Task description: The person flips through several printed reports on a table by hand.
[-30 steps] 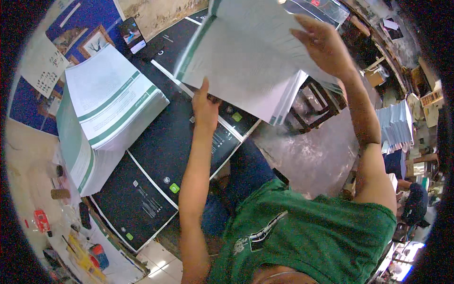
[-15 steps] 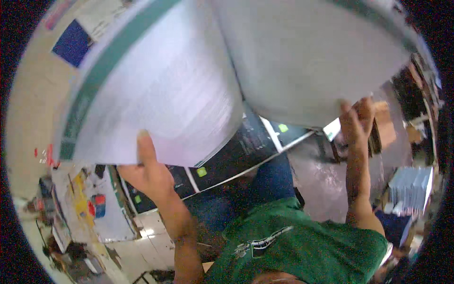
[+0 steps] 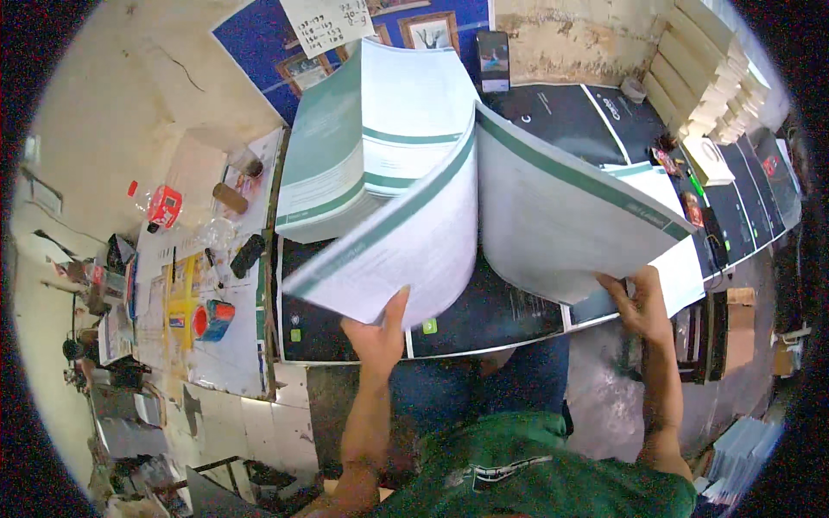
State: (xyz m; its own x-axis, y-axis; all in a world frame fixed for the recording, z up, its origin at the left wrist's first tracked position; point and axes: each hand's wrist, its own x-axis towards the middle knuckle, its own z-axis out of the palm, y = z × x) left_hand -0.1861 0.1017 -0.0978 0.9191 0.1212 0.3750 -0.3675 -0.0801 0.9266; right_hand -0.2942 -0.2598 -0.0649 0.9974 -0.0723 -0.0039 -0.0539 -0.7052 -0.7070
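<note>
A large folded printed sheet point(image 3: 570, 203) with green bands hangs in front of me, its two halves spread apart from an upright fold. My left hand point(image 3: 378, 338) grips the lower edge of the left half, thumb on top. On the other side my right hand point(image 3: 641, 304) pinches the lower corner of the right half. Just behind the sheet, tall stacks of similar green-and-white pages point(image 3: 328, 151) rest on the dark-covered table point(image 3: 345, 337). More white sheets point(image 3: 682, 274) lie under and beside the right half.
A phone point(image 3: 493, 62) stands upright against the back wall. Cream bundles point(image 3: 704, 73) are piled at the far right. On the left side table point(image 3: 229, 367) sit a roll of tape point(image 3: 212, 319) and a red-labelled bottle point(image 3: 162, 207). Blue-grey stacks point(image 3: 738, 457) stand low at right.
The sheet has come down and closer to the table, still in both hands. My view has shifted, so the page stacks, phone and back wall now show.
</note>
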